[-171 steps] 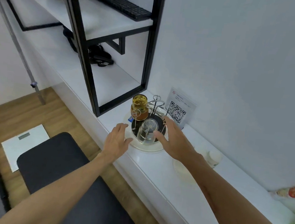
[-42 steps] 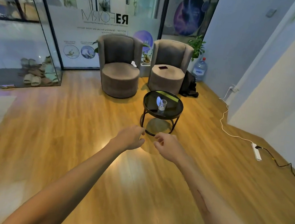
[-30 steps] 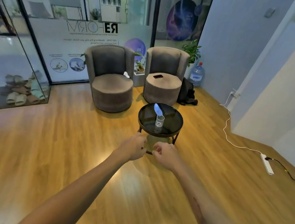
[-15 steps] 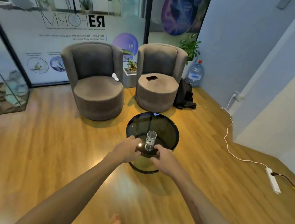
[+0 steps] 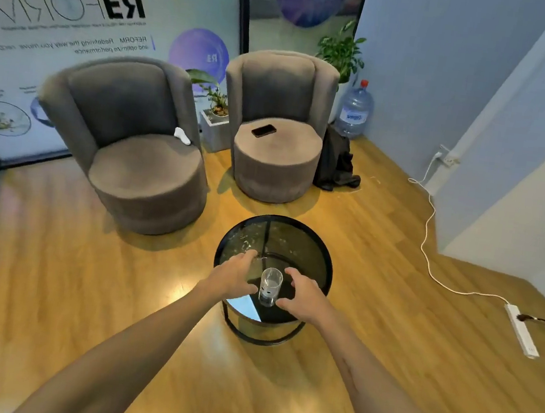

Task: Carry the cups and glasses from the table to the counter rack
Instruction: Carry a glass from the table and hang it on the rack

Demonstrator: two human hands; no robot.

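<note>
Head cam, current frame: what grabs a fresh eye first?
Both hands, left and right, reach in on either side of a lone clear glass standing upright on the round black table at centre; neither plainly grips it yet. Behind the table stand two grey armchairs, the right one with a phone on its seat.

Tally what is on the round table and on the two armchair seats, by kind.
Glass on the table: 1
Phone on the right armchair: 1
Small white object on the left armchair: 1
Total: 3
</note>
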